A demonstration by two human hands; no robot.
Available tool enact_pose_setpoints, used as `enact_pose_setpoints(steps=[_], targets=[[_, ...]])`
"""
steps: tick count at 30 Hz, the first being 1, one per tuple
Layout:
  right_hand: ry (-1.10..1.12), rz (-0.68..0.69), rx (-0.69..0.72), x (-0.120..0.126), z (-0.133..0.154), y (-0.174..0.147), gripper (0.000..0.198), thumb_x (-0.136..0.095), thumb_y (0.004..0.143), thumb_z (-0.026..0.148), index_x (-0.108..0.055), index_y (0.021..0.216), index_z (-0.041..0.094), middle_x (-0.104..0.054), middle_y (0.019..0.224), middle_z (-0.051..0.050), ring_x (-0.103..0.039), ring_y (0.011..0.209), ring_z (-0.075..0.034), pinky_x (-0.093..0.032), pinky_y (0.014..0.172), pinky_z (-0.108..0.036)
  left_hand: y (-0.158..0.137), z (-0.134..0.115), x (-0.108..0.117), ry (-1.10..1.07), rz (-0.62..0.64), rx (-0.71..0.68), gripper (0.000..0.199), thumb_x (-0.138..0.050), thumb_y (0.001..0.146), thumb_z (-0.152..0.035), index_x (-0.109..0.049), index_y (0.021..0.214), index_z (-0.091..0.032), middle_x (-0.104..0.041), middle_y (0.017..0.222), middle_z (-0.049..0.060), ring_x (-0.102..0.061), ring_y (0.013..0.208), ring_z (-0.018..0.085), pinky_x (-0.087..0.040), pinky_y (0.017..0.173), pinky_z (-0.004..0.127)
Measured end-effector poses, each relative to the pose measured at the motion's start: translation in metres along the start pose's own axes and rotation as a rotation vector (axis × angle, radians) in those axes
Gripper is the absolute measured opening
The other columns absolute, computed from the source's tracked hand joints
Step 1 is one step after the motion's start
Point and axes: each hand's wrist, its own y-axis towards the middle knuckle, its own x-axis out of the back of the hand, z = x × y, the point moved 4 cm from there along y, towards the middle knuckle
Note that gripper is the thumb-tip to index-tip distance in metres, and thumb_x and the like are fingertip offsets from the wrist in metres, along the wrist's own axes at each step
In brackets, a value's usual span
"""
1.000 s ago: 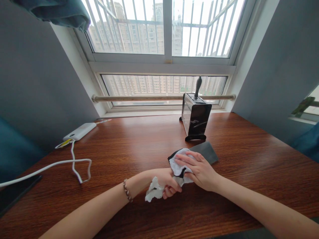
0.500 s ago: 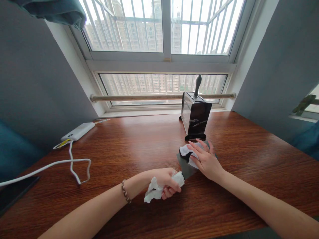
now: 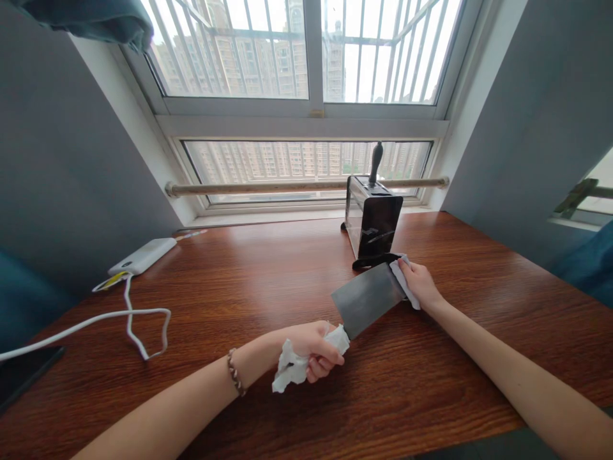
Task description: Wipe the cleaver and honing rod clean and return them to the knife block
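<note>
My left hand (image 3: 318,350) is closed round the handle of a cleaver, with white tissue (image 3: 291,367) wrapped between palm and handle. The cleaver's broad grey blade (image 3: 368,300) points away to the right, its flat face up above the table. At the blade's far end my right hand (image 3: 420,285) pinches a white cloth (image 3: 406,284) with a black part, pressed against the blade's end edge. The cleaver's handle itself is hidden by the tissue and fingers.
Behind the blade stands a black and silver knife block (image 3: 376,217) with one dark-handled knife (image 3: 376,163) in it. A white power bank (image 3: 143,255) with a white cable (image 3: 129,313) lies on the left of the wooden table (image 3: 258,268). A dark flat object (image 3: 31,377) rests at the left edge.
My right hand has slid the cloth from the middle of the blade out to its far end, baring the blade's face. My left hand keeps its hold on the handle.
</note>
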Motion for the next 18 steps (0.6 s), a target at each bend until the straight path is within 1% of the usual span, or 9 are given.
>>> enact_pose_setpoints(steps=[2,4,6,8,10,12,13,16,18], targets=[[0.165,0.005,-0.061,-0.002,-0.005,0.001,0.063,-0.040,0.076,0.075,-0.056,0.065,0.015,-0.057,0.059,-0.007,-0.048,0.056,-0.017,-0.034,0.052,-0.028,0.001,0.000,0.000,-0.001,-0.005,0.000,0.037,-0.073,0.069,-0.027,-0.037,0.063,-0.019,-0.034,0.046,-0.007,-0.027,0.037,0.003,-0.025,0.035,0.015],[0.308,0.001,-0.116,-0.004,-0.006,0.000,0.064,-0.048,0.069,0.078,-0.056,0.065,0.014,-0.054,0.057,-0.004,-0.044,0.052,-0.013,-0.031,0.049,-0.025,0.001,-0.001,-0.001,-0.003,-0.013,-0.005,0.038,-0.074,0.068,-0.027,-0.037,0.064,-0.019,-0.033,0.046,-0.008,-0.026,0.037,0.002,-0.025,0.035,0.015],[0.435,-0.013,-0.176,-0.004,-0.008,-0.001,0.062,-0.058,0.063,0.076,-0.058,0.066,0.014,-0.055,0.057,-0.002,-0.043,0.052,-0.012,-0.031,0.047,-0.024,0.001,-0.002,-0.003,-0.006,-0.023,-0.018,0.040,-0.075,0.067,-0.028,-0.036,0.065,-0.020,-0.033,0.046,-0.008,-0.025,0.037,0.002,-0.024,0.035,0.014],[0.559,-0.044,-0.254,-0.005,-0.011,-0.001,0.057,-0.064,0.062,0.071,-0.060,0.069,0.014,-0.058,0.058,-0.002,-0.047,0.052,-0.012,-0.035,0.047,-0.024,0.001,-0.003,-0.003,-0.008,-0.032,-0.031,0.041,-0.075,0.067,-0.030,-0.036,0.067,-0.020,-0.033,0.046,-0.009,-0.024,0.037,0.002,-0.023,0.035,0.014],[0.683,-0.095,-0.360,-0.006,-0.015,-0.001,0.046,-0.065,0.070,0.060,-0.062,0.075,0.014,-0.062,0.062,-0.003,-0.053,0.054,-0.014,-0.042,0.050,-0.025,0.002,-0.003,-0.002,-0.011,-0.050,-0.053,0.042,-0.076,0.067,-0.032,-0.035,0.068,-0.021,-0.033,0.045,-0.009,-0.024,0.037,0.002,-0.023,0.035,0.014],[0.819,-0.126,-0.479,-0.010,-0.017,-0.002,0.033,-0.057,0.082,0.048,-0.063,0.084,0.016,-0.066,0.070,-0.003,-0.059,0.059,-0.015,-0.050,0.057,-0.027,0.003,-0.004,-0.001,-0.017,-0.079,-0.089,0.044,-0.076,0.066,-0.034,-0.034,0.069,-0.021,-0.033,0.045,-0.010,-0.023,0.036,0.002,-0.022,0.035,0.014],[0.894,-0.117,-0.529,-0.013,-0.015,-0.004,0.030,-0.052,0.086,0.044,-0.063,0.091,0.017,-0.068,0.076,-0.003,-0.062,0.064,-0.016,-0.053,0.062,-0.028,0.003,-0.004,0.000,-0.021,-0.095,-0.109,0.045,-0.076,0.066,-0.034,-0.033,0.069,-0.021,-0.033,0.046,-0.010,-0.023,0.036,0.002,-0.022,0.035,0.014],[1.118,0.023,-0.600,-0.025,0.004,-0.018,0.031,-0.044,0.091,0.043,-0.062,0.104,0.020,-0.070,0.095,-0.004,-0.067,0.082,-0.017,-0.057,0.077,-0.034,0.004,-0.005,-0.001,-0.031,-0.144,-0.164,0.046,-0.076,0.066,-0.035,-0.032,0.074,-0.023,-0.034,0.046,-0.011,-0.024,0.037,0.003,-0.023,0.036,0.014],[1.219,0.122,-0.591,-0.032,0.022,-0.036,0.028,-0.044,0.093,0.040,-0.063,0.101,0.020,-0.070,0.097,-0.003,-0.067,0.085,-0.014,-0.056,0.079,-0.029,0.005,-0.005,-0.004,-0.033,-0.176,-0.196,0.047,-0.076,0.066,-0.036,-0.031,0.076,-0.023,-0.035,0.046,-0.011,-0.024,0.038,0.003,-0.024,0.036,0.015]])
